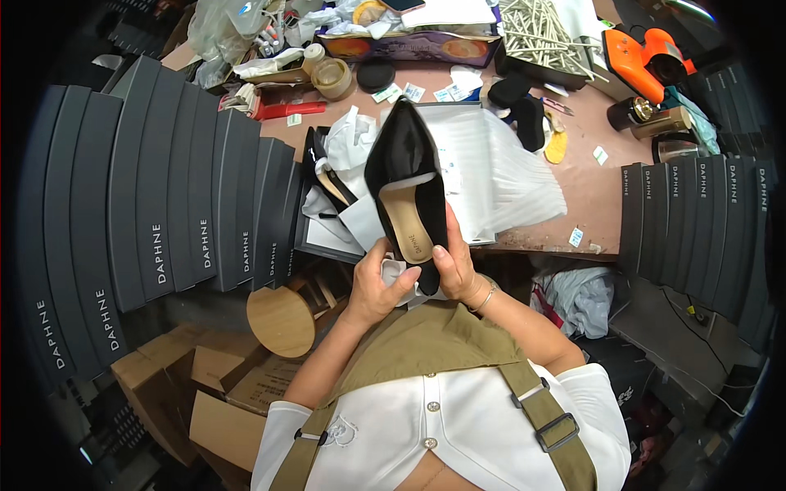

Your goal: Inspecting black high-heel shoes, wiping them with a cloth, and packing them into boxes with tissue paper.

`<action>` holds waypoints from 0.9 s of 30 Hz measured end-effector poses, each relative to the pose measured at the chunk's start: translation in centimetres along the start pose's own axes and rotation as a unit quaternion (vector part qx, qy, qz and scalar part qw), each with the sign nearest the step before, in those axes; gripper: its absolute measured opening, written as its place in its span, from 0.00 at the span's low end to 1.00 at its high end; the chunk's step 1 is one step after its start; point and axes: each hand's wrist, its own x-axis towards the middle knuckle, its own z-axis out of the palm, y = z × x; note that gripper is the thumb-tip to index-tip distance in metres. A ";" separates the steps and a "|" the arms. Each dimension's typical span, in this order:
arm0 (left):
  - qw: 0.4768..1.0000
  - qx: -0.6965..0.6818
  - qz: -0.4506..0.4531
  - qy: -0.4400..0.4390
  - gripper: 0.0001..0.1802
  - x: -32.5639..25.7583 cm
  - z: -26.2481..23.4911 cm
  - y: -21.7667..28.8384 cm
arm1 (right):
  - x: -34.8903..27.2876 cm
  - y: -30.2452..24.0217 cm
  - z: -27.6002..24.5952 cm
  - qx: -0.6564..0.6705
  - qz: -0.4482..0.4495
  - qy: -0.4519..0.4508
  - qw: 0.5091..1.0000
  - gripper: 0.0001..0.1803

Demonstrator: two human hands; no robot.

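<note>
Black pointed shoe: over the near edge of the open shoebox, toe away from the wearer, insole up. From my remote end I read two grasps at the heel: right hand wrapped around its side, thumb pressing the back edge; left hand curled in close, thumb at the heel, white paper by its fingers. Fingers underneath are hidden; I can't tell how firmly they press.

For good handling, I'd want light thumbs, the shoe level, and paper clear of the smooth upper, which probably marks easily.

Second black shoe lies in the box's left part, among wrapping. White tissue spreads off the box's right side. Beyond the box, tape rolls; grey box stacks to its left.
</note>
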 end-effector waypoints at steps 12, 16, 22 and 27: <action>0.981 0.171 0.088 -0.019 0.26 -2.5 -3.1 0.8 | -0.4 0.4 0.9 0.298 0.136 -0.105 0.939 0.37; 0.980 0.184 0.068 -0.024 0.31 -2.4 -3.1 0.9 | 0.3 -0.5 0.6 0.253 0.143 -0.089 0.953 0.35; 0.939 -0.334 -0.080 -0.012 0.46 -2.1 -3.9 -1.8 | 2.1 0.8 -3.9 0.304 0.291 -0.011 0.907 0.30; 0.978 -0.170 -0.119 0.022 0.20 -1.3 -7.2 -3.5 | -3.3 1.7 -8.4 0.164 0.288 -0.133 0.934 0.58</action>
